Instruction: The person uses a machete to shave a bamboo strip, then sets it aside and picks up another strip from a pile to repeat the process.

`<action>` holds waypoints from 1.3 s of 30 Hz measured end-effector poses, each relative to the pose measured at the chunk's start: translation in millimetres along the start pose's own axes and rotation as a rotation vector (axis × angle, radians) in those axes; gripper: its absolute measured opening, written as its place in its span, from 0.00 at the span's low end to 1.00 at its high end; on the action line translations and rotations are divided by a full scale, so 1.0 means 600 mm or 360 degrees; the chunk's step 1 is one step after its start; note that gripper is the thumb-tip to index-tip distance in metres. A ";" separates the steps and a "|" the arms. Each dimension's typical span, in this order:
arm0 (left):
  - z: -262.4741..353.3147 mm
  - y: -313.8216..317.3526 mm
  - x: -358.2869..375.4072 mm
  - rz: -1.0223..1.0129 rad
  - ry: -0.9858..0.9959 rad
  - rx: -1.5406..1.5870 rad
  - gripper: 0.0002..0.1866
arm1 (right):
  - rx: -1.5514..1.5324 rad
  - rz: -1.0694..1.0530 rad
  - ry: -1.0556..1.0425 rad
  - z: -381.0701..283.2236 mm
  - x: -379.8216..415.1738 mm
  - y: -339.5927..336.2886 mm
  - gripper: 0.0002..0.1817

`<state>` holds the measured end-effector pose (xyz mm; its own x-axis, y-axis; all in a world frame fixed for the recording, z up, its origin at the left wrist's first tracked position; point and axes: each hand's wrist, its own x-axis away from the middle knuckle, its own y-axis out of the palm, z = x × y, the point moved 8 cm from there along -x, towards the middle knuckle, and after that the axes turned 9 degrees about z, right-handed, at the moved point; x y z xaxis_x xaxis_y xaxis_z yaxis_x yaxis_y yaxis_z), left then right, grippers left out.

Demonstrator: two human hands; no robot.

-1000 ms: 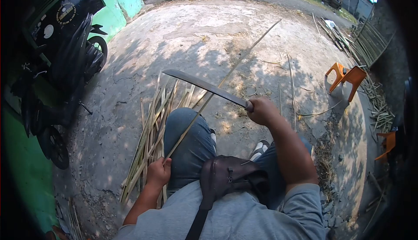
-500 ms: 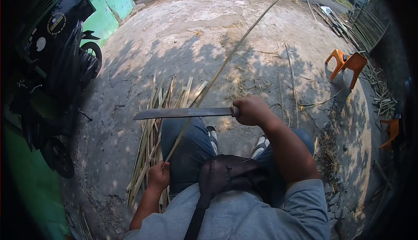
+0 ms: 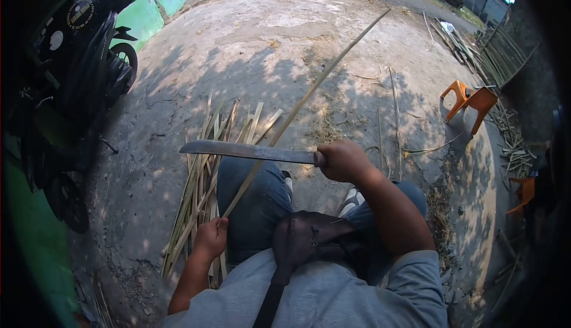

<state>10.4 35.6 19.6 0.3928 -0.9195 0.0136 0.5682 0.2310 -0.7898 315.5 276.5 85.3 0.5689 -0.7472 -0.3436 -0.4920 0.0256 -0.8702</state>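
My right hand is closed round the handle of a long machete, whose blade points left across my knees. Low on the left, my left hand grips the near end of a long thin wooden strip. That strip slants up and to the right, far out over the ground, and the blade crosses it near my left knee. Whether blade and strip touch, I cannot tell. A pile of split strips lies beside my left leg.
Motorcycles stand at the left by a green wall. An orange plastic stool is at the right, with more strips beyond it. Loose strips lie on the concrete ahead. A dark bag rests on my lap.
The machete blade has tilted slightly, its tip now higher and its handle a little lower. My left hand appears slightly further left. The view has shifted a little.
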 end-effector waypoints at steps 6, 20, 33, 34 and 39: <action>0.001 0.003 -0.007 0.0043 0.0047 -0.0067 0.38 | 0.0038 0.0037 0.0082 0.033 -0.019 -0.008 0.10; -0.010 0.012 -0.012 0.0058 0.0092 -0.0049 0.37 | 0.0121 -0.0097 -0.0024 -0.020 -0.012 -0.001 0.04; 0.006 0.009 -0.009 0.0062 0.0081 -0.0075 0.37 | 0.0046 -0.0010 -0.0070 0.007 0.002 0.006 0.07; 0.007 0.008 -0.009 0.0079 0.0109 -0.0082 0.37 | 0.0031 -0.0023 -0.0093 0.003 0.005 0.009 0.07; 0.007 0.016 -0.020 0.0141 0.0205 -0.0081 0.36 | 0.0074 -0.0137 -0.0128 -0.014 0.004 0.022 0.05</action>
<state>14.2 50.1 14.3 0.3418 -0.9302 -0.1336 0.4966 0.2995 -0.8147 304.9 269.1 76.0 0.6595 -0.6924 -0.2926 -0.4093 -0.0043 -0.9124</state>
